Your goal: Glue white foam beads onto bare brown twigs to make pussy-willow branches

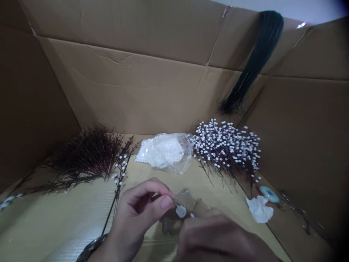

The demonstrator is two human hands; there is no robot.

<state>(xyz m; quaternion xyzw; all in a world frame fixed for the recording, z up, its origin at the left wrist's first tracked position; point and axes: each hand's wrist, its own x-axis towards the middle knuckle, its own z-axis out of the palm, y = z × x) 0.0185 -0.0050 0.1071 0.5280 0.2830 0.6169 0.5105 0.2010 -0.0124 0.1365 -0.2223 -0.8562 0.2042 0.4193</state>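
Pressing thumb and index tips of left hand together over the bench; cannot make out anything thin pinched between them. Showing right hand blurred, fingertips hidden; cannot tell if spread or pressed together, or holding what. See clear plastic piece just right of the left grip, between both hands, with whitish round patch on or under it; cannot tell which.

Find bag of white beads beyond the grip, white-tipped branches beyond and right, bare dark branches beyond and left, white-tipped sprig beside those. Also note crumpled tissue and turquoise object right of the grip; dark green strands far beyond, to the right, hanging against cardboard wall.

Judging step: fine two-handed fingertip work around the clear plastic piece. For next move, probably need steady left pinch, small careful right-hand motion, and no tipping of the plastic.
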